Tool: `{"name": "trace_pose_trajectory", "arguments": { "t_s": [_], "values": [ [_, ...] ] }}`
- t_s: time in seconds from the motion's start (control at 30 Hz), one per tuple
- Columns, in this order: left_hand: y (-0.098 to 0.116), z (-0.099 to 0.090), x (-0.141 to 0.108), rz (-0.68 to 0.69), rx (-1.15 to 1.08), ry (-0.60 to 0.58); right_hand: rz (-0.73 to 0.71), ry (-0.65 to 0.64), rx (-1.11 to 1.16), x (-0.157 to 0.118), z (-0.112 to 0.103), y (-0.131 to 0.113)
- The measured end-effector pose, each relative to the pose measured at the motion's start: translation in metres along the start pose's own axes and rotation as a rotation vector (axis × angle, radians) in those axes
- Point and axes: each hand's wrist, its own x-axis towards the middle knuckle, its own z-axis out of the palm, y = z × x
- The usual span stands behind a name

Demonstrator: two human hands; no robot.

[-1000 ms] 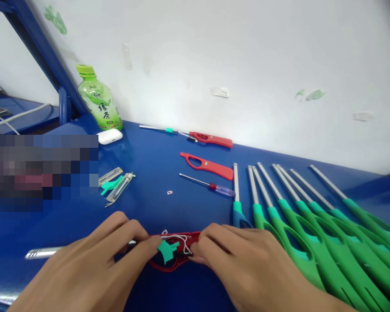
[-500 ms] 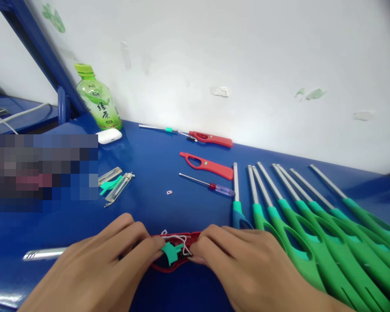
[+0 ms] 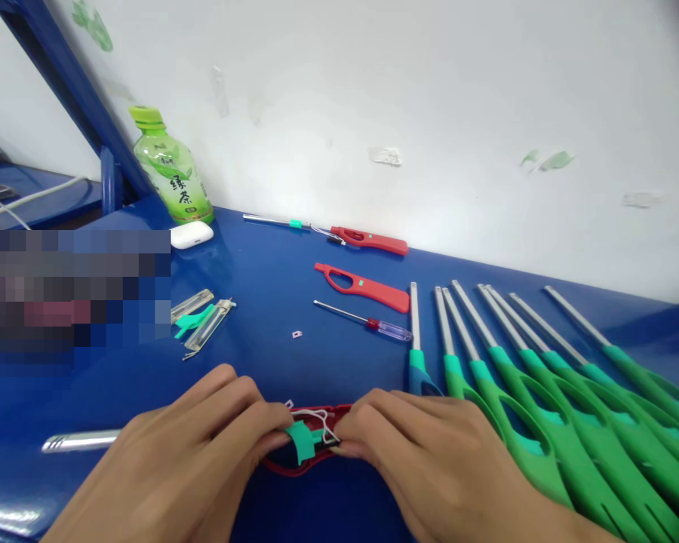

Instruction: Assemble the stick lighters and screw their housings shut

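Between my hands at the bottom centre lies an opened red lighter casing (image 3: 294, 471), a long-nosed gas lighter. Inside it sit a turquoise trigger (image 3: 302, 445) and thin white wires (image 3: 317, 413). My left hand (image 3: 186, 445) pinches the casing's left part, its fingertips at the trigger. A metal barrel (image 3: 82, 440) sticks out to the left from behind this hand. With closed fingers, my right hand (image 3: 424, 452) grips the right part of the casing, close to the wire ends; its fingers hide most of the handle.
Several green lighters (image 3: 520, 445) lie in a row at the right. Beyond my hands are a screwdriver (image 3: 373, 324), a red casing half (image 3: 367, 288) and a red lighter half with wires (image 3: 373, 240). Clear fuel tanks (image 3: 208, 330), a white case (image 3: 192, 234) and a bottle (image 3: 173, 170) stand left.
My left fingertips have shifted slightly up and right at the trigger, and the trigger sits a little further right. Both hands keep their grip on the casing. The view has moved slightly.
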Motion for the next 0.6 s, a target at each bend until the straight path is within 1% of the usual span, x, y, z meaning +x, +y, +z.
{"name": "trace_pose_trajectory", "arguments": {
  "t_s": [0.17,0.4,0.6],
  "values": [
    [-0.0005,0.0037,-0.0011,-0.017,-0.048,0.016,-0.006,-0.009,0.019,-0.0005,0.0002,0.0003],
    [-0.0007,0.0047,-0.0003,-0.035,-0.109,-0.034,-0.036,-0.008,-0.019,0.0008,0.0022,0.0018],
    [-0.002,0.0019,-0.0033,-0.037,-0.036,-0.052,-0.068,-0.019,-0.066,-0.0009,0.0024,0.0]
  ]
}}
